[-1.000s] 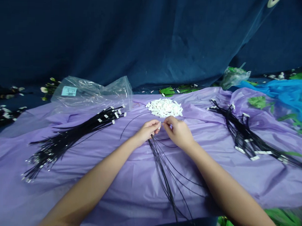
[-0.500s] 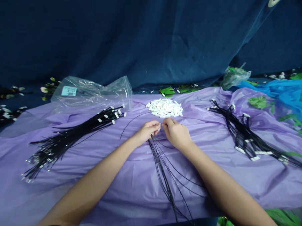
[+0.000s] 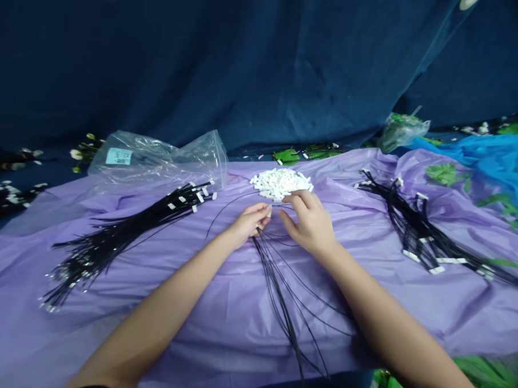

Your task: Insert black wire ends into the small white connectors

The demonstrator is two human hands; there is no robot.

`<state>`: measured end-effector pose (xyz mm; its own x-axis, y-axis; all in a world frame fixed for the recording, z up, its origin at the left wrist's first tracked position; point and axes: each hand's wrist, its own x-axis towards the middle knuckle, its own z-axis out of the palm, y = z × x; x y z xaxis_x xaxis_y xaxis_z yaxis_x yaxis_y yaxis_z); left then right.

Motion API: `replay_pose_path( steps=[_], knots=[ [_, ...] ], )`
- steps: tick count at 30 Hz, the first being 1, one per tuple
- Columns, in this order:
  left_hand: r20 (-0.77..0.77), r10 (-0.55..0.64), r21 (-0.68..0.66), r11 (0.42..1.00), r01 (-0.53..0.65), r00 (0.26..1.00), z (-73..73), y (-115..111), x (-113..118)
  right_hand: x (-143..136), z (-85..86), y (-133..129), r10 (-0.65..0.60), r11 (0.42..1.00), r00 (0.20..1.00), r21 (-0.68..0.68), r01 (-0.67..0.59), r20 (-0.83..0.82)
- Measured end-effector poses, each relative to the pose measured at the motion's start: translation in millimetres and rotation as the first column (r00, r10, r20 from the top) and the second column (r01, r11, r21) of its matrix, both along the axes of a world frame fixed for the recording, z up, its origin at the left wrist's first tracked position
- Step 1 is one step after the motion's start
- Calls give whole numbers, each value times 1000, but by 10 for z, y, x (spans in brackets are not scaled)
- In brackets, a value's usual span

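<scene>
The left fingers (image 3: 264,211) pinch a white piece (image 3: 269,210), the right's are parted; the bag label's (image 3: 118,156) writing is illegible.

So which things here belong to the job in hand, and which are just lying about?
Likely in the job:
- black wires in the left hand
- white pile
- left bundle
- right bundle

Apparently just lying about:
- clear bag
- blue sheet
- green leaves

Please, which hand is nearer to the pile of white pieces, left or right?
Right. The right hand is at the near edge of the pile; the left hand is short of it, with cloth between.
</scene>
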<state>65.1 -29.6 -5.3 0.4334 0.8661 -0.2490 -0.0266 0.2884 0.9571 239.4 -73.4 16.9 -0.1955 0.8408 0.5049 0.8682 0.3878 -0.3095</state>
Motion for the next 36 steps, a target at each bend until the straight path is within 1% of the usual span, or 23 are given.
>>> replay_pose_path(
  steps=[1,2,3,5,7,10,14,16,20,21,22,23,24,26,27,28,29,31,32,33,34,35,36],
  knots=[
    [8,12,-9,1000,-12,1000,-6,9,-9,17,17,-16,61,996,998,57,-62,10],
    [16,21,-17,1000,-21,1000,-9,16,-17,29,35,-35,141,987,989,72,-144,35],
    [23,27,-25,999,-27,999,-9,21,-23,32,53,-56,230,971,971,49,-233,66],
    [37,33,-40,999,-32,999,1,25,-30,18,89,-101,382,924,915,-68,-377,125],
    [48,39,-52,998,-37,998,18,23,-33,-14,121,-136,460,882,871,-203,-426,171],
    [61,39,-68,997,-35,997,45,19,-34,-51,145,-150,463,862,855,-343,-374,232],
    [74,24,-79,997,-18,997,56,21,-36,-41,129,-130,379,886,889,-377,-269,257],
    [78,20,-78,997,-14,997,51,25,-38,-33,110,-123,368,881,903,-395,-261,223],
    [79,19,-73,997,-13,997,36,31,-40,-33,73,-106,383,834,918,-464,-297,100],
    [78,20,-71,997,-15,997,33,31,-40,-31,69,-96,382,820,923,-475,-318,43],
    [76,21,-70,997,-16,997,30,31,-39,-24,69,-85,379,797,924,-492,-351,-45],
    [74,22,-68,998,-17,997,27,30,-38,-12,74,-73,367,758,915,-516,-398,-167],
    [71,25,-67,998,-20,997,26,29,-37,6,85,-61,340,700,886,-544,-463,-315],
    [66,31,-65,998,-27,997,24,27,-36,60,123,-39,235,531,756,-571,-626,-611],
    [64,34,-64,997,-30,997,24,26,-36,94,148,-30,174,449,683,-560,-696,-709],
    [62,36,-64,997,-32,997,23,26,-37,128,173,-25,122,384,619,-538,-750,-776],
    [62,37,-64,997,-33,997,23,26,-38,160,196,-21,86,338,566,-510,-791,-820],
    [61,34,-66,997,-30,998,22,28,-40,207,228,-18,53,293,499,-464,-836,-865],
    [60,35,-67,997,-31,998,20,29,-41,217,233,-16,47,292,482,-450,-844,-875],
    [57,37,-69,997,-33,998,18,30,-41,217,230,-12,38,308,470,-437,-845,-882],
    [53,42,-72,997,-38,998,17,30,-41,208,220,-4,17,353,455,-420,-836,-891],
    [49,47,-75,996,-43,998,16,30,-40,193,205,8,-13,425,429,-393,-815,-903],
    [45,49,-79,996,-46,998,17,30,-39,176,187,26,-50,515,391,-359,-778,-919]
  ],
)
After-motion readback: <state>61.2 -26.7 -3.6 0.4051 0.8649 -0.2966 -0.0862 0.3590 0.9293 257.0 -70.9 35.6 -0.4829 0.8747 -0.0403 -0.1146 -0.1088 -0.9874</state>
